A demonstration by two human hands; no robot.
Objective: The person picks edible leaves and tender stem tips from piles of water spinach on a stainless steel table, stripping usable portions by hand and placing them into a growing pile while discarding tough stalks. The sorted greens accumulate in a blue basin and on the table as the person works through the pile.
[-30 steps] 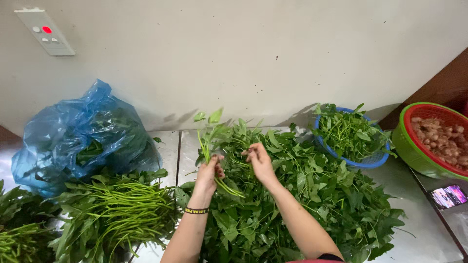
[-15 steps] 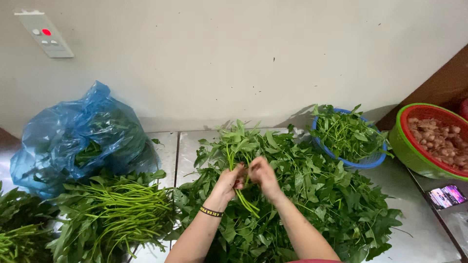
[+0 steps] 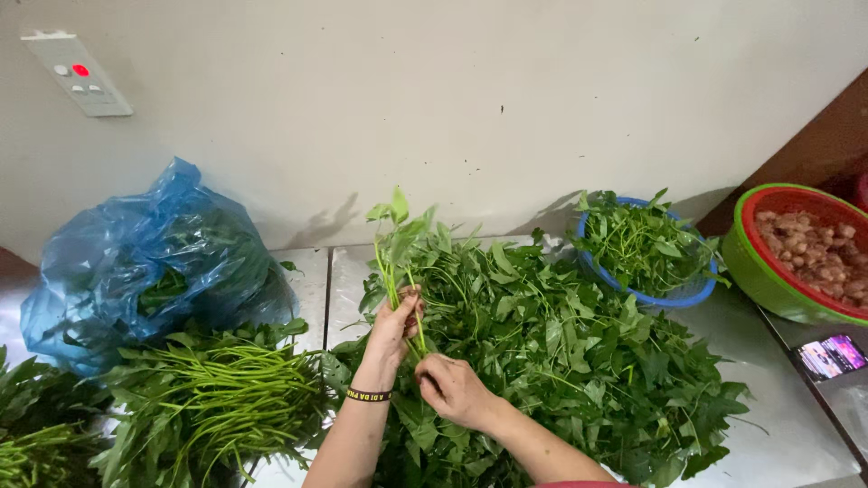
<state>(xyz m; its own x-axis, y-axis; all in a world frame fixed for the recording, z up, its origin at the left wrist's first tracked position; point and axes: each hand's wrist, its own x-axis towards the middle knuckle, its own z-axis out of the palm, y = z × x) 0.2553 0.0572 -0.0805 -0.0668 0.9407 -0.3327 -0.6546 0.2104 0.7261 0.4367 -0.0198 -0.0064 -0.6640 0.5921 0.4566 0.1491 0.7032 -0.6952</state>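
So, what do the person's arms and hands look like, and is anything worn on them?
Both forearms are bare, with no sleeves on them and no gloves on the hands. The left hand has a thin dark wristband with small light lettering around the wrist. The right hand wears nothing visible; a bit of reddish cloth shows at the bottom edge.

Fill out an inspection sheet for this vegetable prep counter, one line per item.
Surface: pale metal counter, mostly covered with greens.
Job's things: small bunch of leafy stems held upright over a large pile of leafy greens.
Clutter: blue basket holding picked leaves; green-and-red basket with brownish pieces; blue plastic bag with greens inside; bundles of long green stems; phone at the counter's right edge.
Grippers: left hand closed around the stems; right hand with fingers at the stems' lower ends.
Cables: nothing seen.
Surroundings: pale wall with a switch plate.
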